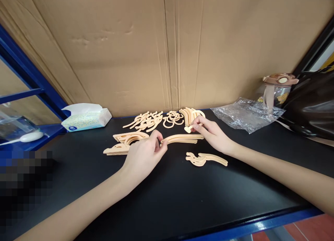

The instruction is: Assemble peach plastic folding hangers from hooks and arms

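My left hand (146,154) is closed in a pinch on the left end of a long curved beige plastic arm (182,137), which looks like a folding hanger part. A second similar strip lies just below it. Between the thumb and fingers of my right hand (208,131) is a small cream plastic piece with a rounded head (188,129), above the arm's right half. Partly covered by my left hand are more shaped beige pieces (117,149). Nearer to me lies a joined pair of beige parts (206,159), hook-shaped at the left.
Behind my hands are a pile of slim beige parts (147,121), several curved hooks (173,119) and a stack of arms (185,115) on the black table (161,199). A tissue pack (86,119) stands left; crumpled clear plastic (245,114) and a bottle (278,89) are right.
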Available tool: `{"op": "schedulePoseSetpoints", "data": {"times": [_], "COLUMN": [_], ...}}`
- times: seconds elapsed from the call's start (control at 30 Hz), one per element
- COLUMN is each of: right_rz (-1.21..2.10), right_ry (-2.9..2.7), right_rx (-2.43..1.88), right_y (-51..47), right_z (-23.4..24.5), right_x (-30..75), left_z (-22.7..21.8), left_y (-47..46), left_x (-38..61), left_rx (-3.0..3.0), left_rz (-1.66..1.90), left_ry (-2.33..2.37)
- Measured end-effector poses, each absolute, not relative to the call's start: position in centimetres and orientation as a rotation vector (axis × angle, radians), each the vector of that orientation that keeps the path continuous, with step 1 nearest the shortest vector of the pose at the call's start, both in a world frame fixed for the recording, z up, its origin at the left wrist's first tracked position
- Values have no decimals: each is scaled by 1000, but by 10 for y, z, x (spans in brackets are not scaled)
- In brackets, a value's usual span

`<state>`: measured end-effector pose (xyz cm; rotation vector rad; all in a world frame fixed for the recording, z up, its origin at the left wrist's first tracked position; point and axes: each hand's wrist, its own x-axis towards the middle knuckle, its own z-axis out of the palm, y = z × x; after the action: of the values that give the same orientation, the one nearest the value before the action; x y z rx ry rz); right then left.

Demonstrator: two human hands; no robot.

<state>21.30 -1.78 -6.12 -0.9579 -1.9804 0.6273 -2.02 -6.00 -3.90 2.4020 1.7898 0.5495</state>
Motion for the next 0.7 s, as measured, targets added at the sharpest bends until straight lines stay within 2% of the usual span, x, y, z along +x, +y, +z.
{"op": "schedulePoseSetpoints", "data": {"times": [0.17, 0.33, 0.7], "right_rz": [746, 799, 868], "right_ry": [-1784, -1820, -1997], "right_rx": [-881, -894, -887], "right_y": [-14, -13, -21], "right_z": [-63, -64, -65], "right_x": [211, 210, 208], "left_z": [-38, -43, -37], "left_y": [-57, -52, -55], "left_x": [-23, -21, -16], "left_rx": [2154, 1741, 1365], "left_rz": [895, 1059, 906], "left_ry": [1544, 1220, 1036]}}
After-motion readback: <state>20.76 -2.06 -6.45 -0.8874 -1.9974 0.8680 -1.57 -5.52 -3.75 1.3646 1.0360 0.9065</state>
